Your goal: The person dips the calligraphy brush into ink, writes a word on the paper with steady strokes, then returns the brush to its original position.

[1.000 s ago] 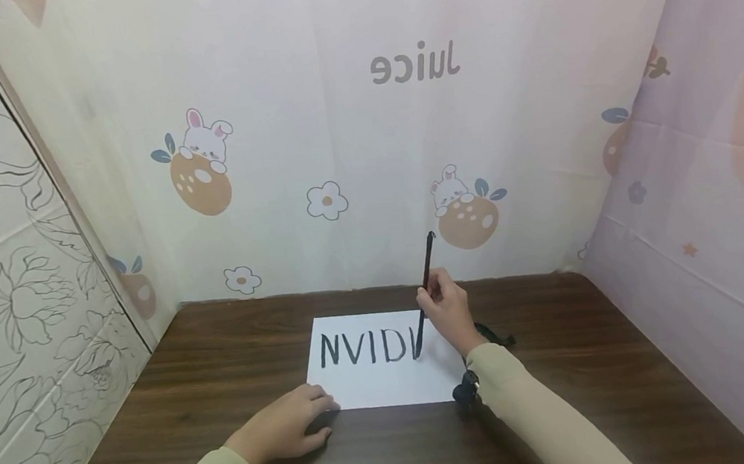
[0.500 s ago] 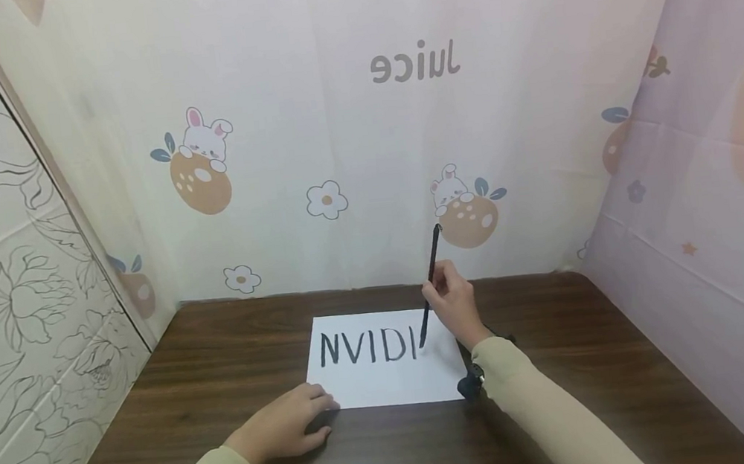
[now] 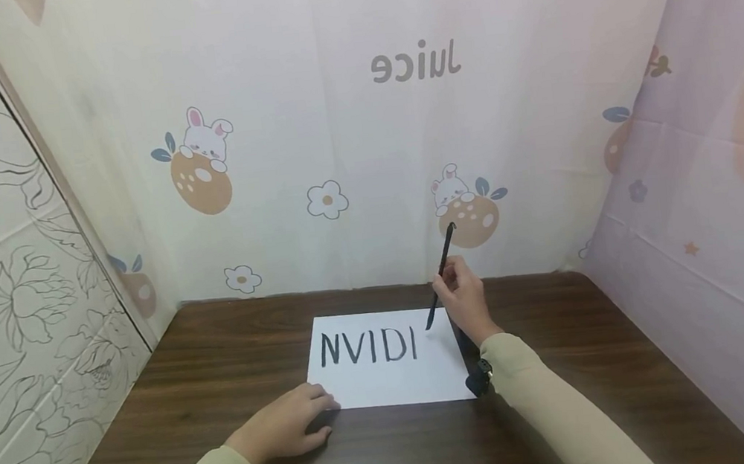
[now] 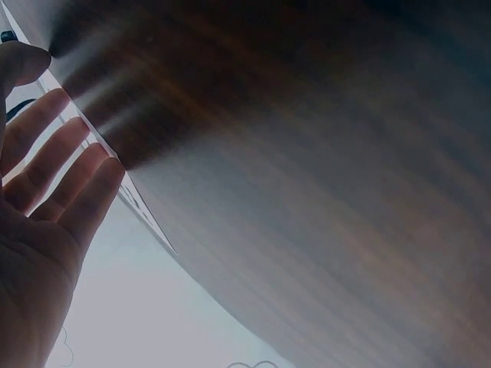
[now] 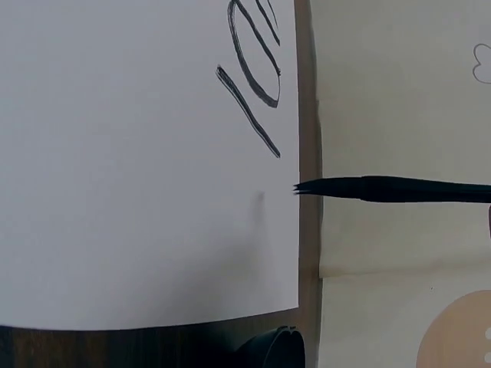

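My right hand (image 3: 464, 299) holds a slim black ink brush (image 3: 446, 251) between thumb and fingers, its top end tilted to the right. Below it lies a white sheet of paper (image 3: 394, 387) with large dark letters (image 3: 368, 347) reading "NVIDI". In the right wrist view the pointed brush tip (image 5: 318, 187) is apart from the paper, to the side of the last stroke (image 5: 249, 115). My left hand (image 3: 286, 423) rests on the sheet's lower left corner, fingers extended; the left wrist view shows its fingertips (image 4: 113, 170) at the paper's edge.
The sheet lies on a dark brown wooden table (image 3: 223, 358). Printed curtains (image 3: 334, 116) hang behind the table and at both sides. A black device (image 3: 479, 378) sits at my right wrist. A dark rounded object (image 5: 280, 349) of unclear kind shows beside the sheet.
My right hand has moved right and away from me with the brush. The tip has left the last vertical stroke and lifted off the paper. My left hand stays where it was.
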Demonstrator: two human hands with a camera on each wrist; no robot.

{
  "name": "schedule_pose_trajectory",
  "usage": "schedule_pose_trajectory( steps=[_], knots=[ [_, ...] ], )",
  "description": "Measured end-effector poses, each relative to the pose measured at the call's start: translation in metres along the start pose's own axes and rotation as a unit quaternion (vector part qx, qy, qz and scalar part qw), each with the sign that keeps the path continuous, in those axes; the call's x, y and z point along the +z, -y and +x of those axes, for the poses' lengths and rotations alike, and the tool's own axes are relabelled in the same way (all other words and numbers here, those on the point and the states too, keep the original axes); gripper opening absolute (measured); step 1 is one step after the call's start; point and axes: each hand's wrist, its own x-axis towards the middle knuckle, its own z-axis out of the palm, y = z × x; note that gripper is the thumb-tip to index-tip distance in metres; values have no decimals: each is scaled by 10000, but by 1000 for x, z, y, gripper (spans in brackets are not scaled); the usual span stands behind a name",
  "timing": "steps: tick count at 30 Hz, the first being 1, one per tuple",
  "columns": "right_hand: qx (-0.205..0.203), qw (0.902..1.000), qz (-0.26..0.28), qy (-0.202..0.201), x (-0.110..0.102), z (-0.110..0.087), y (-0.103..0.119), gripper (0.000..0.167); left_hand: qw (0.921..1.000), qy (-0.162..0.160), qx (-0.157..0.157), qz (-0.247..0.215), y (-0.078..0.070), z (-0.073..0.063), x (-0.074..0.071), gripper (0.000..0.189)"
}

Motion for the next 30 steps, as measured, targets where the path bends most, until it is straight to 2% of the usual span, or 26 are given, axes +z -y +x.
schedule_pose_trajectory(
  steps=[11,30],
  knots=[
    [173,9998,-8,100,-1,-3,-7,18,9998,-147,128,58,1,0,2,29],
    [294,9994,-41,167,5,-8,-10,17,9999,-139,46,45,0,-1,0,29]
  ],
)
